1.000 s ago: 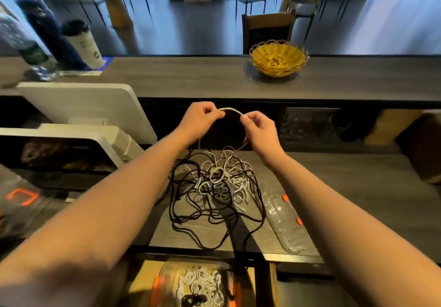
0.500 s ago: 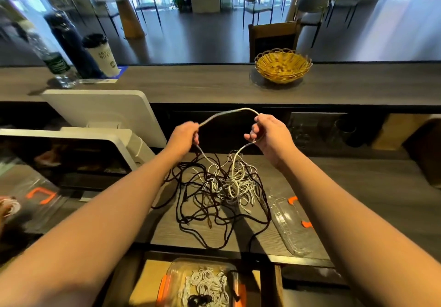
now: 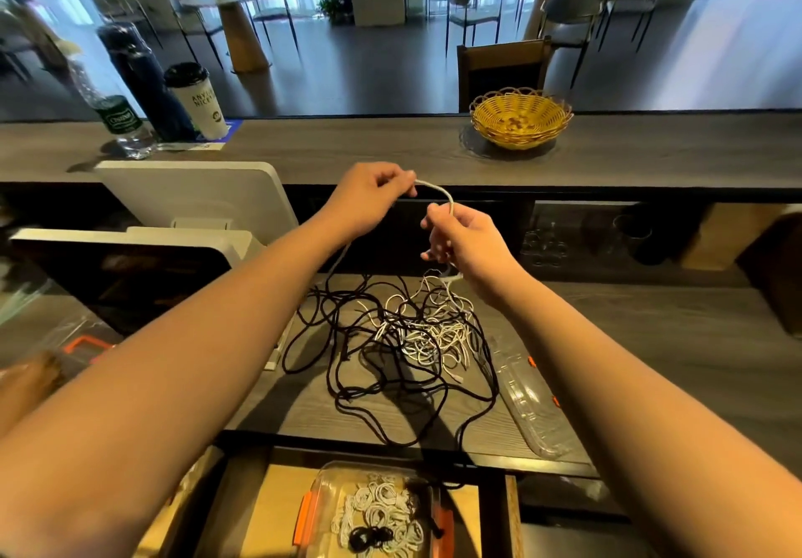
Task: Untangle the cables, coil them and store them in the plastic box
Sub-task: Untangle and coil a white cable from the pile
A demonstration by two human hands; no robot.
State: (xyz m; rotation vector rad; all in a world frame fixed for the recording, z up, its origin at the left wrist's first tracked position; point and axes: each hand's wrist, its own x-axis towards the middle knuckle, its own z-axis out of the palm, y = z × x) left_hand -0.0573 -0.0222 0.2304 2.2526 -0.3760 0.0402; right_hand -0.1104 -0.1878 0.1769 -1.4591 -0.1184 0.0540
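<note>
Above the middle of the frame both hands were raised over the table (image 3: 651, 340); the left hand (image 3: 364, 201) pinched one end of a short arch of white cable (image 3: 438, 190) between thumb and fingers, and the right hand (image 3: 466, 238) pinched the other end, its remaining fingers loosely curled; the two hands were near each other, the right slightly lower. From the hands the white cable dropped to a tangle (image 3: 412, 332) of black and white cables lying at the centre of the table; black loops spread toward the near edge, and one black strand hung over that edge. Just right of the tangle lay a clear lid (image 3: 527, 401) with orange clips. At the bottom centre of the frame, below the table edge, stood the plastic box (image 3: 312, 510) with orange latches, holding white coils (image 3: 382, 510) and a small black coil (image 3: 369, 536). On the higher ledge at upper right sat a yellow basket (image 3: 518, 121); at upper left, a paper cup (image 3: 197, 99) and a water bottle (image 3: 117, 115).
</note>
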